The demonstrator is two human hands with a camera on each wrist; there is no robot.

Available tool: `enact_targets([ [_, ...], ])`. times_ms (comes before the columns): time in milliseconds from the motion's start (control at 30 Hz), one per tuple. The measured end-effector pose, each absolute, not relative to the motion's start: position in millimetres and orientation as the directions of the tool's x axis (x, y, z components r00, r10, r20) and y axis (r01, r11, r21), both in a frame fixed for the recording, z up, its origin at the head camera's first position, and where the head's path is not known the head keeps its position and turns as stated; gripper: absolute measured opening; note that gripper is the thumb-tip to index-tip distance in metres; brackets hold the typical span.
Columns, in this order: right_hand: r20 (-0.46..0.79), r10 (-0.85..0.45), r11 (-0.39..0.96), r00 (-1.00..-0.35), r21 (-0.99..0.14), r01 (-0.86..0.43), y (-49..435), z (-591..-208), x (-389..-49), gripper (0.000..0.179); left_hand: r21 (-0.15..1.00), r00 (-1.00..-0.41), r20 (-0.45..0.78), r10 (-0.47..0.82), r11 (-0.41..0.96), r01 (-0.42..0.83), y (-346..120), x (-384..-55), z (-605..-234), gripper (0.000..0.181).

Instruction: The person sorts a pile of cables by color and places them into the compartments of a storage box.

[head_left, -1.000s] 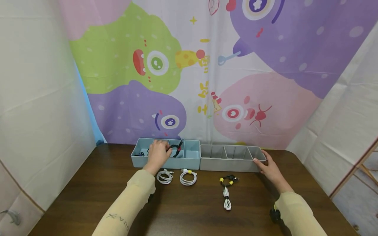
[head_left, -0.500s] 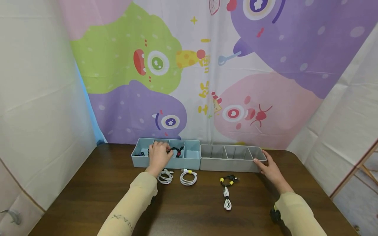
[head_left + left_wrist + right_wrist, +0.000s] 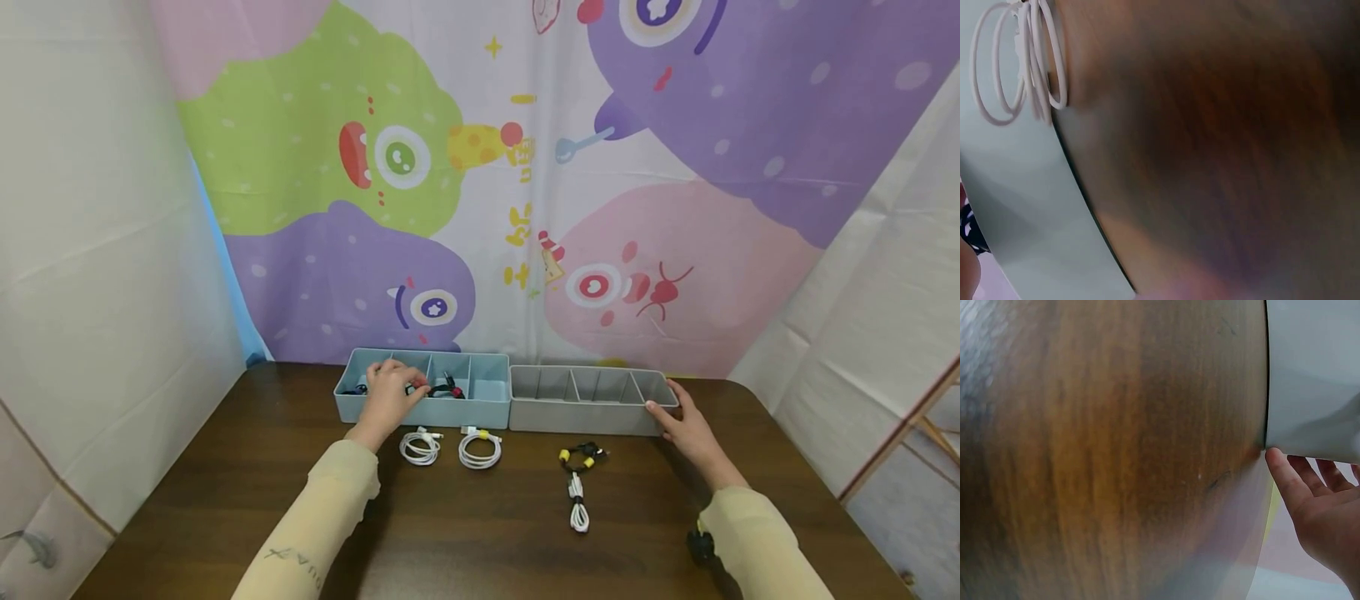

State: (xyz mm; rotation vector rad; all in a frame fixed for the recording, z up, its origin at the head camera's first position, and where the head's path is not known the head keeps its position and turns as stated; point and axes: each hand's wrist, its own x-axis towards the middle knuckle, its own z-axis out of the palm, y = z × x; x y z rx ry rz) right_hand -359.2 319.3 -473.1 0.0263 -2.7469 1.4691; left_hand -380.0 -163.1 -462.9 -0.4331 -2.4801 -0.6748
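A blue organizer box point(image 3: 420, 412) with dividers stands at the back of the table. Over its middle compartments is my left hand point(image 3: 386, 396), thumb and fingertips a little apart. A black cable with a red band point(image 3: 453, 390) lies by the fingertips in the third compartment, partly hidden by the hand. Another dark cable point(image 3: 356, 389) shows in the leftmost compartment. My right hand point(image 3: 686, 425) holds the right end of a grey organizer box point(image 3: 585, 418), thumb at the front, fingers along the end wall. The right wrist view shows that thumb point(image 3: 1285, 475) at the box's lower corner.
In front of the blue box lie two coiled white cables, one plain point(image 3: 420, 447) and one yellow-banded point(image 3: 480, 450). A black cable with yellow bands point(image 3: 576, 457) and a bundled white cable point(image 3: 577, 504) lie nearer the right. A printed curtain point(image 3: 510, 317) hangs behind the table.
My left hand has moved left and its fingers have loosened from the red-banded cable, which now sits lower in the third compartment. The right hand keeps its place on the grey box.
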Motion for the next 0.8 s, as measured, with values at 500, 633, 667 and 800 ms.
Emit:
enact_targets([
  [500,0.028,0.005,0.559,-1.0,-0.829,-0.021,318.7,-474.7,-359.2,0.081,0.32,-0.736,0.65,0.187,0.812,0.489,-171.9,-376.2,-460.8,0.006],
  [633,0.032,0.011,0.562,-0.999,-0.827,-0.02,318.6,-474.5,-359.6,0.079,0.311,-0.721,0.667,0.189,0.809,0.5,-171.3,-373.4,-456.8,0.007],
  [667,0.033,0.012,0.562,-0.999,-0.827,-0.02,318.5,-474.3,-359.6,0.079,0.31,-0.72,0.668,0.19,0.808,0.501,-171.1,-372.7,-455.7,0.008],
  [800,0.033,0.01,0.559,-0.999,-0.829,-0.022,317.9,-473.9,-359.2,0.079,0.303,-0.714,0.671,0.197,0.807,0.507,-170.3,-370.3,-451.8,0.009],
])
